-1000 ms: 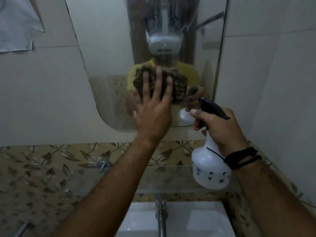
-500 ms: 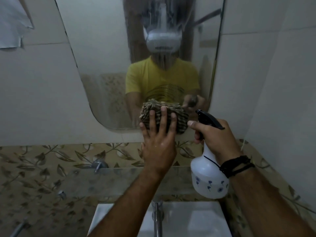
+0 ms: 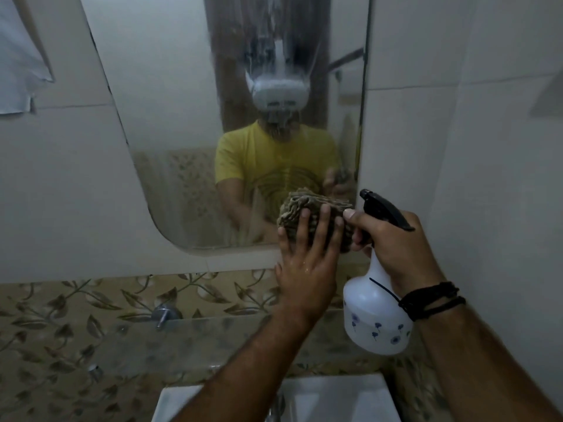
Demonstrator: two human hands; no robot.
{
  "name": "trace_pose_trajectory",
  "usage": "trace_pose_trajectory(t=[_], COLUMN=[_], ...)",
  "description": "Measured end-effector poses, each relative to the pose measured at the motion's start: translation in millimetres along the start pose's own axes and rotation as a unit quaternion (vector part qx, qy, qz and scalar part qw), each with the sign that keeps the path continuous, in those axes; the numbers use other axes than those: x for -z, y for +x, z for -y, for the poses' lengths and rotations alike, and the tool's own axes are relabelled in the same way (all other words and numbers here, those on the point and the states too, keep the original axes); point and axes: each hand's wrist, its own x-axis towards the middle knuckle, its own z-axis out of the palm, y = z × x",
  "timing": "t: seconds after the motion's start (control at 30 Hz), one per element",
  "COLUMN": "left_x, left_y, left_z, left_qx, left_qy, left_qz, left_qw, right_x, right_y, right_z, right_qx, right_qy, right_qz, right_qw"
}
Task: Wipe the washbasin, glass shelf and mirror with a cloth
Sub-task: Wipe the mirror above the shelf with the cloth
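Mirror (image 3: 189, 123) wiping, lower right corner.
Your left hand (image 3: 304, 269) pressed the cloth (image 3: 307, 205) flat at centre frame; your right hand (image 3: 396, 248) gripped the bottle (image 3: 376, 318). Streaks above likely needed your next pass.

A single wide-angle view is taken from the person's head, faced forward and slightly downward at a tiled bathroom wall, with straight edges bowed toward the frame borders. The mirror (image 3: 189, 123) is seen from close range across the upper half, the glass shelf (image 3: 170, 342) is looked down on below it, and only the rear rim of the washbasin (image 3: 341, 394) is caught at the bottom edge. Both forearms are seen entering from the bottom, and the head-worn camera unit (image 3: 280, 92) itself is reflected in the mirror; no second view is provided, so nothing is shared between views.
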Motion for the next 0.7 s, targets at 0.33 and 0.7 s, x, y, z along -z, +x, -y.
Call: trace_pose_trajectory(t=[0.33,0.7], left_x=[92,98], left_y=[176,163], left_z=[23,43], left_qx=[0.016,-0.006], left_qy=[0.005,0.035], left_qz=[-0.056,-0.017], left_qw=[0.998,0.999], right_x=[5,-9], right_y=[16,33], right_z=[60,123], right_qx=[0.039,0.102], right_qy=[0.007,0.027], right_qz=[0.009,0.043], right_qw=[0.999,0.993])
